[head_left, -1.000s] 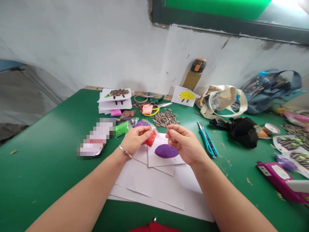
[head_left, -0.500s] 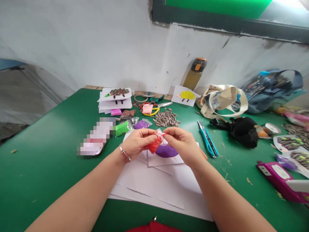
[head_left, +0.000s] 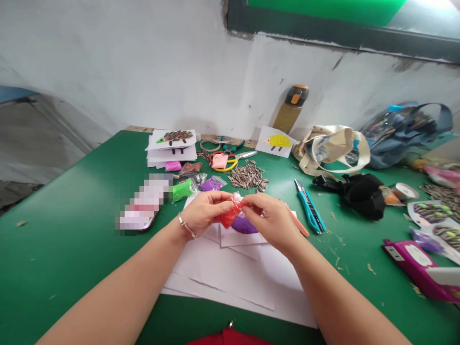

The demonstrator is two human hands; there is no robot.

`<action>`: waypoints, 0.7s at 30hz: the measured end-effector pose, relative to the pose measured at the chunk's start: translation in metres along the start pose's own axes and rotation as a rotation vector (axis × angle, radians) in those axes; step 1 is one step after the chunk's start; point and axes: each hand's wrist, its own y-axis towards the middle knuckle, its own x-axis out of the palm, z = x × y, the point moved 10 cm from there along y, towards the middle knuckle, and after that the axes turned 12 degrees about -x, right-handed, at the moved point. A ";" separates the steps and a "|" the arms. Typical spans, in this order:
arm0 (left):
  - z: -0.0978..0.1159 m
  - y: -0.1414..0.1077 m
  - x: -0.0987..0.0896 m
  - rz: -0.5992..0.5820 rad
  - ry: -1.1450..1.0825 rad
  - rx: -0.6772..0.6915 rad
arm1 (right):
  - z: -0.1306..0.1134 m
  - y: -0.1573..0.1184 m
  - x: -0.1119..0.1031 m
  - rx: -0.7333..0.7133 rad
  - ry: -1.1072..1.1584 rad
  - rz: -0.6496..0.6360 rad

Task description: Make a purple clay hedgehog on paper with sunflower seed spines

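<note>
My left hand [head_left: 208, 209] pinches a small clear plastic packet of red modelling clay [head_left: 229, 216] between thumb and fingers. At the packet's mouth, my right hand [head_left: 270, 214] is closed, thumb and forefinger on a bit of the red clay. Whether that bit is loose from the rest, I cannot tell. Beneath the hands lies a white card with a purple clay shape [head_left: 245, 225], partly covered by my right hand. The card rests on several sheets of white paper [head_left: 230, 273]. An orange stick-like thing [head_left: 299, 222] shows beside my right hand.
Sunflower seeds [head_left: 248, 175] are heaped beyond my hands, near scissors [head_left: 246, 155] and packets of green clay [head_left: 182, 190] and purple clay [head_left: 212, 183]. A blurred-out phone [head_left: 145, 203] lies left. To the right are a teal utility knife [head_left: 309, 207], a black pouch [head_left: 362, 195] and a purple-red device [head_left: 417, 268].
My right hand has turned, its knuckles rolling over toward the packet, and its fingertips have shifted slightly left onto the red clay. My left hand stays put with the packet.
</note>
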 end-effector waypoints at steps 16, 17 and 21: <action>-0.005 0.000 0.003 -0.030 0.030 -0.034 | 0.040 -0.009 0.011 0.336 0.410 0.093; -0.005 0.000 0.003 -0.033 0.027 -0.037 | 0.041 -0.010 0.014 0.345 0.441 0.093; -0.004 0.000 0.004 -0.029 0.019 -0.026 | 0.041 -0.012 0.020 0.396 0.610 0.156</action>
